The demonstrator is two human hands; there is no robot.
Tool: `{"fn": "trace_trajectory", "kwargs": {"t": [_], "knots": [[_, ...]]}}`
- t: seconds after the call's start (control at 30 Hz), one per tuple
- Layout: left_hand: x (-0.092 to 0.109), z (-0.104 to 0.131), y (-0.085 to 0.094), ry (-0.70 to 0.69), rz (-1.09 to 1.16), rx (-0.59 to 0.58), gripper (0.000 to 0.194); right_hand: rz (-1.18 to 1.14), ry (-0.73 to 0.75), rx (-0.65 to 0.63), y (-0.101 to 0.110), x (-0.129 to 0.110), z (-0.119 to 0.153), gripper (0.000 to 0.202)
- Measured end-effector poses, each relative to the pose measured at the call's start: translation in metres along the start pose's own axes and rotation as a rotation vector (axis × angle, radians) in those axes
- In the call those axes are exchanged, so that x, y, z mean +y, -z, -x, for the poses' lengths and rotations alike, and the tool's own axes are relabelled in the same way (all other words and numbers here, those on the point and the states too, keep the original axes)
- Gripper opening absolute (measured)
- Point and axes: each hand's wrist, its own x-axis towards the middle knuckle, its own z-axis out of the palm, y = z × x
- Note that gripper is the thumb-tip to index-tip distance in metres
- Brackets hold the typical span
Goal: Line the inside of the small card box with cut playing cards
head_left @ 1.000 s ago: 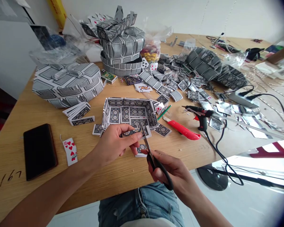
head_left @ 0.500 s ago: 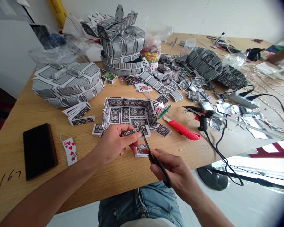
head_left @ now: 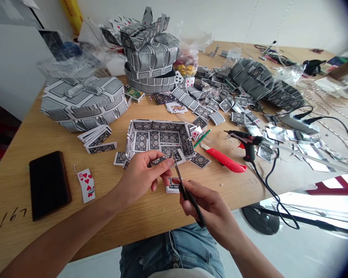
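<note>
A right hand (head_left: 208,210) grips black-handled scissors (head_left: 185,189), blades angled up toward a small folded card piece (head_left: 166,159) pinched between the thumb and fingers of the left hand (head_left: 142,175), just above the near edge of the desk (head_left: 150,216). Directly beyond the hands sits an open box of playing cards (head_left: 159,138); a cut card (head_left: 172,185) lies beneath the blades. Bare wood opens to the left, between the hands and a ten of hearts (head_left: 86,185) beside a black phone (head_left: 48,183); "167" is handwritten at the desk's near left corner. To the right lie a red utility knife (head_left: 224,160) and a glue gun (head_left: 245,141) with its cord trailing over the desk edge.
</note>
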Motion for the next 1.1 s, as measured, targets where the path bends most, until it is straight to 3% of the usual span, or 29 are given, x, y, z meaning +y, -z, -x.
{"fn": "trace_trajectory", "kwargs": {"t": [1.1], "knots": [[0.001, 0.000, 0.002, 0.026, -0.029, 0.001, 0.026, -0.008, -0.023, 0.004, 0.000, -0.006, -0.005, 0.048]]}}
